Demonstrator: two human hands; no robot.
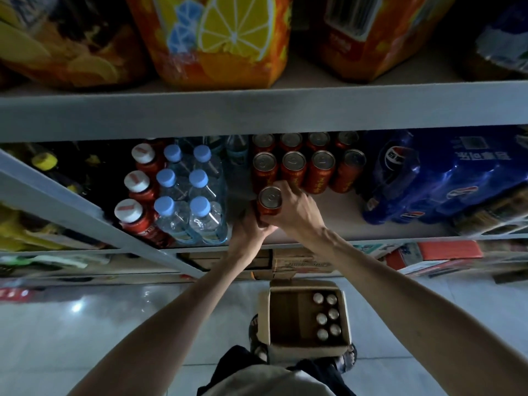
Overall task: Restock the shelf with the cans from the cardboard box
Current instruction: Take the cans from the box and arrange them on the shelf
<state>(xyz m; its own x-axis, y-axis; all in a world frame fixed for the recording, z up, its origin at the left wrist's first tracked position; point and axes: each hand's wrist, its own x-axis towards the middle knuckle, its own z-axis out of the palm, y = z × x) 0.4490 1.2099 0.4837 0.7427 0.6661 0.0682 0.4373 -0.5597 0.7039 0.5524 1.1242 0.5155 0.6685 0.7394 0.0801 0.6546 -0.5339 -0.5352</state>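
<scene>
Just right of the wrapped water bottles (183, 195), the left hand (251, 228) curls its fingers round the lower body of a red can (270, 199), held upright at the front of the shelf (337, 215). The right hand (293, 208) clasps the can's upper side with bent fingers. Two rows of matching cans (294, 167) stand just behind, a blue soda pack (445, 181) lies further right, and the cardboard box (264, 315) on the floor below holds six more.
</scene>
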